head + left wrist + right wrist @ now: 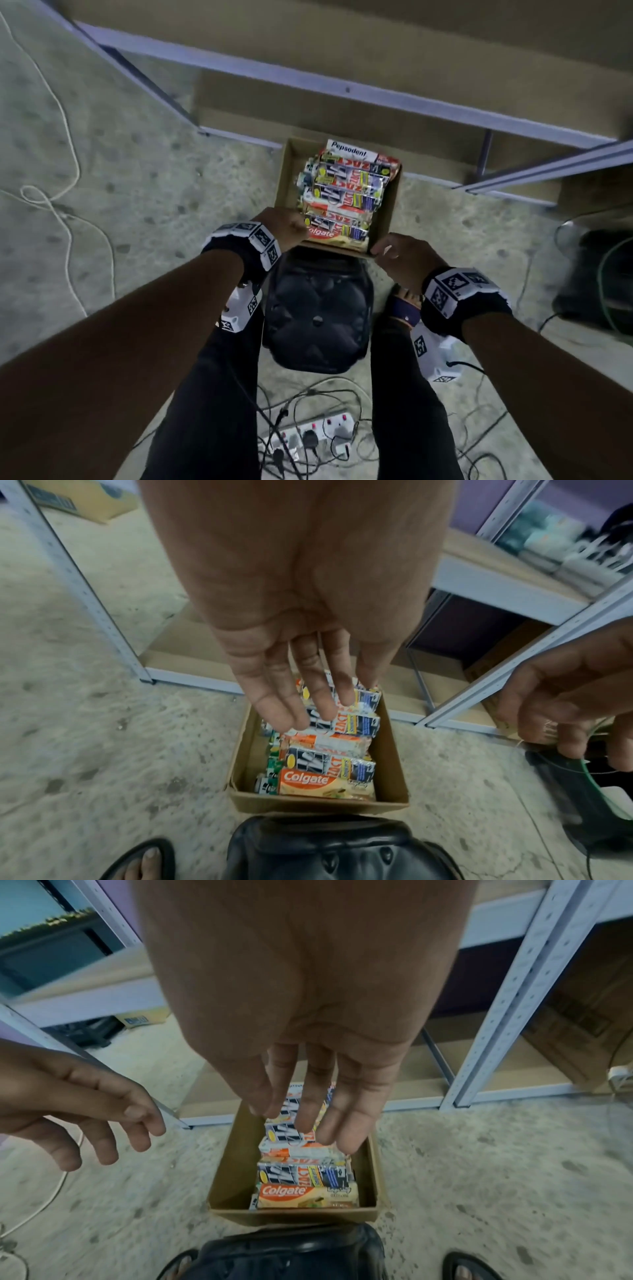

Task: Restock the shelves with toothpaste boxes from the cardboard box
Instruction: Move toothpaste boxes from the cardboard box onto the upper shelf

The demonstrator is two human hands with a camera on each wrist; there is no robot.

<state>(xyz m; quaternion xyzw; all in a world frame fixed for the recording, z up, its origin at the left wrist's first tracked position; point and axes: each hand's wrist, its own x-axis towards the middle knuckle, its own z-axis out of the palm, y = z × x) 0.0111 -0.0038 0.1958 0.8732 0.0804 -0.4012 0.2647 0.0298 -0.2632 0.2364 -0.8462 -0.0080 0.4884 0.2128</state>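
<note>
An open cardboard box [287, 178] sits on the floor in front of the shelf, packed with toothpaste boxes. An orange Colgate box [322, 233] lies nearest me and a white Pepsodent box [349, 153] at the far end. My left hand [291, 226] hovers over the near left corner, its fingers [308, 696] straight and empty above the packs [342, 723]. Over the near right corner is my right hand [397, 253], whose straight fingers [342, 1123] hold nothing above the Colgate box [287, 1191].
A metal shelf frame [342, 85] with bare wooden boards [239, 99] stands behind the box. A black padded stool [318, 315] sits between my legs, touching the box's near wall. A power strip [308, 435] and loose cables lie on the floor.
</note>
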